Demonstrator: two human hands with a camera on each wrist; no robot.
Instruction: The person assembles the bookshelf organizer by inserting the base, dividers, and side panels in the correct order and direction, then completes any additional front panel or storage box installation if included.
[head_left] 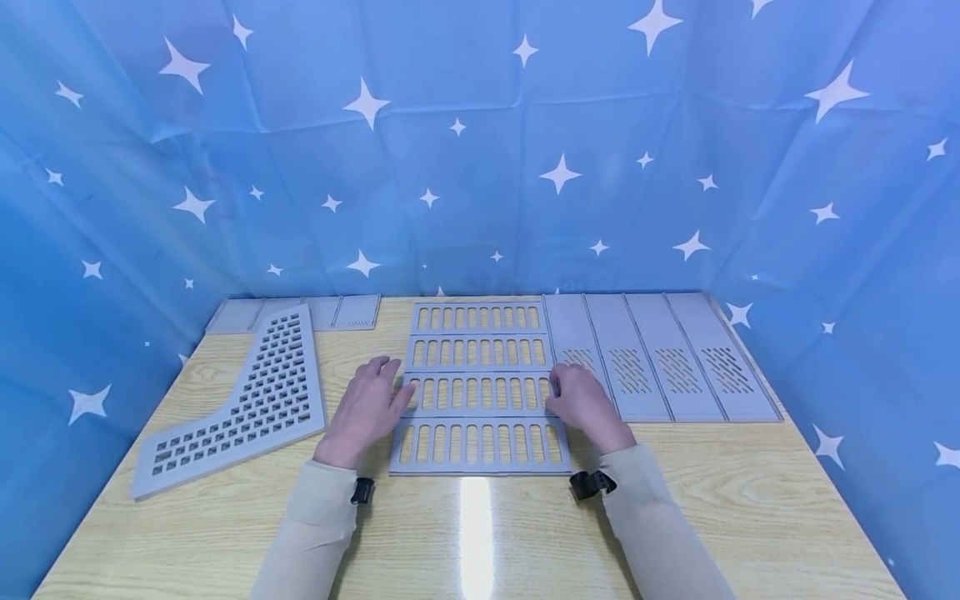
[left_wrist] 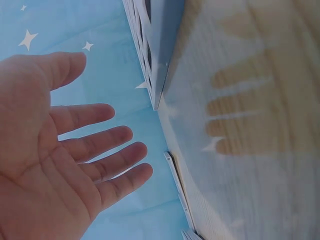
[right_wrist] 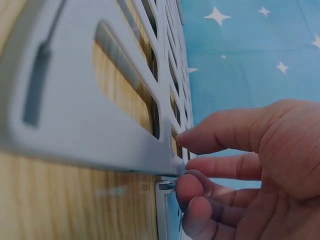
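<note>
Several pale grey slotted panels lie in rows at the table's middle; the nearest slotted panel is toward me. My right hand is at the right end of the second slotted panel. In the right wrist view, the thumb of my right hand lies over a slot and the index finger meets the edge, pinching the rim, while the other fingers curl below. To the left of the slotted panels, my left hand holds nothing; its fingers and thumb are spread, as the left hand shows palm-on in its wrist view.
An angled grey plate with many small rectangular holes lies at left. Small flat panels line the back left. Tall vented panels adjoin the slotted ones at right. A star-patterned blue curtain encloses the table.
</note>
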